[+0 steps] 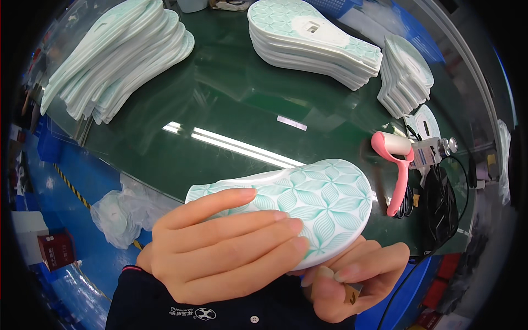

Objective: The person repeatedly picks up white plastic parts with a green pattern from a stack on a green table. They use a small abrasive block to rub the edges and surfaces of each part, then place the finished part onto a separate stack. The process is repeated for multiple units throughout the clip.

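A white paddle-shaped panel point(328, 206) with a green petal pattern is held at the table's near edge, its broad end to the right. My left hand point(225, 245) lies across its narrower part, fingers extended over the patterned face; the thumb is hidden. Below the panel's rounded near edge, my right hand point(360, 278) is closed in a pinch. A small yellowish-brown piece point(352, 295), perhaps film or tape, shows between its fingers. Whether the right hand also touches the panel's underside is hidden.
Stacks of similar panels stand at far left point(118, 60) and far middle point(313, 47), with smaller curved pieces point(407, 74) at far right. A pink-handled roller point(400, 181), a small clear bottle point(426, 154) and a black pouch point(440, 201) lie on the green table point(220, 110).
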The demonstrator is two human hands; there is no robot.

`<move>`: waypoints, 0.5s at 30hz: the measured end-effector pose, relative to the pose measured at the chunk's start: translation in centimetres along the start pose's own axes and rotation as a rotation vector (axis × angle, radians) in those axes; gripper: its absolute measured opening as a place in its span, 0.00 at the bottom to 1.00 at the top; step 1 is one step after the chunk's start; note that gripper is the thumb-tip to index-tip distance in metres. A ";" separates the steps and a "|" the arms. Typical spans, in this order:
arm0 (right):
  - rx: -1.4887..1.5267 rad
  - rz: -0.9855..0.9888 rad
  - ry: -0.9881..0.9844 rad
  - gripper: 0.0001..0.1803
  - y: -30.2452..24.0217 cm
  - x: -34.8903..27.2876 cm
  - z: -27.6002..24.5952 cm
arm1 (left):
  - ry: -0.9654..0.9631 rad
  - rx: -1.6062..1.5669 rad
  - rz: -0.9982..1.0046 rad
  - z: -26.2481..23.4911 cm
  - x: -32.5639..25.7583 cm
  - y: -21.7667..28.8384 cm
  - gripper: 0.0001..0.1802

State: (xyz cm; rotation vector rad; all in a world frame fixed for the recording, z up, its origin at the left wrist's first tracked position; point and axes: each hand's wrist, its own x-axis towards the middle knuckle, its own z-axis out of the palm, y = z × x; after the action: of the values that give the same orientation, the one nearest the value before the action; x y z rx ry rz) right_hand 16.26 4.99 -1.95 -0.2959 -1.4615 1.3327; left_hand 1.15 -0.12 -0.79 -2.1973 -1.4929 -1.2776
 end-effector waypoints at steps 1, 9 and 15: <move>-0.053 0.029 -0.058 0.14 -0.5 0.4 -0.2 | 0.002 0.017 0.012 0.1 -0.1 -0.1 0.06; 0.199 0.024 0.058 0.14 0.9 0.6 -0.2 | -0.051 0.034 0.022 -0.2 -0.6 -0.4 0.06; -0.164 0.126 0.457 0.08 0.7 1.5 -2.3 | -0.051 -0.038 0.018 -0.5 -0.3 -0.7 0.05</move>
State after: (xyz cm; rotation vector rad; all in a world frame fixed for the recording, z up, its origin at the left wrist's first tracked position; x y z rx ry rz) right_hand 17.25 7.64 -2.21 -0.7590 -1.1763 1.1485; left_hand 0.25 -0.32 -0.88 -2.2780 -1.4758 -1.2641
